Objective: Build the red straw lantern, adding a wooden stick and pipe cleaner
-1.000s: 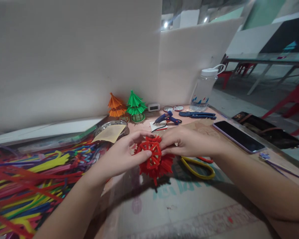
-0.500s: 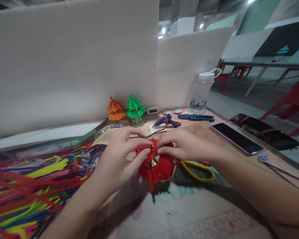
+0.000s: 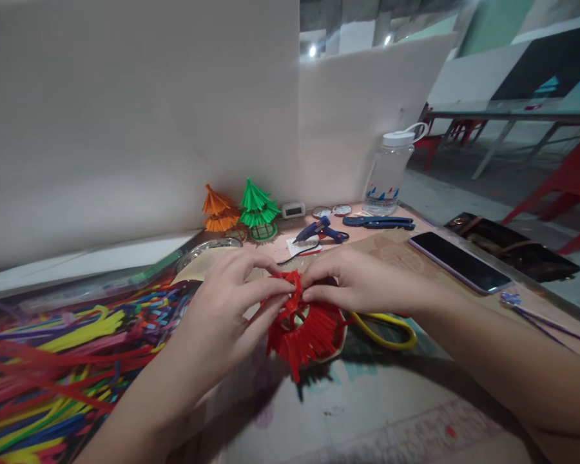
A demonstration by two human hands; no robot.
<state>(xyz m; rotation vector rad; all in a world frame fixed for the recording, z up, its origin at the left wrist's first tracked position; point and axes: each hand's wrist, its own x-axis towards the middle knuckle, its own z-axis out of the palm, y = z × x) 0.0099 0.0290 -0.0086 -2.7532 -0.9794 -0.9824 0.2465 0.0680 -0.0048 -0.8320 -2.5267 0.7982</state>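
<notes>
We're looking down at the red fringed ornament (image 3: 304, 332), and both hands are on it. It sits low on the cardboard work surface (image 3: 367, 399), fringe hanging down and spreading outward, open frame on top.

The left hand (image 3: 227, 303) comes in from the ornament's left, thumb and forefinger closed on the red tip at its top. The right hand (image 3: 362, 283) meets it from the other side, fingertips pinched on that same tip. So it's two grips, both clamped, almost touching each other. We'd judge that the pinch from both sides steadies a light, floppy piece and leaves the fringe uncrushed.

To the right of the ornament and just beside it lies a yellow loop (image 3: 391, 325), partly under the right wrist; we can't tell what it belongs to. To the ornament's left spreads a heap of coloured strips (image 3: 53, 348), within easy reach of the left arm. Behind the ornament lies a blue glue gun (image 3: 319, 230), nozzle toward it, handy but clear of the fingers. Farther behind stand a green paper tree (image 3: 256, 209) and an orange one (image 3: 217, 211), parked against the white board (image 3: 125, 129). Behind and to the right stands a water bottle (image 3: 389, 174), and a phone (image 3: 459, 261) lies well apart from the ornament.
</notes>
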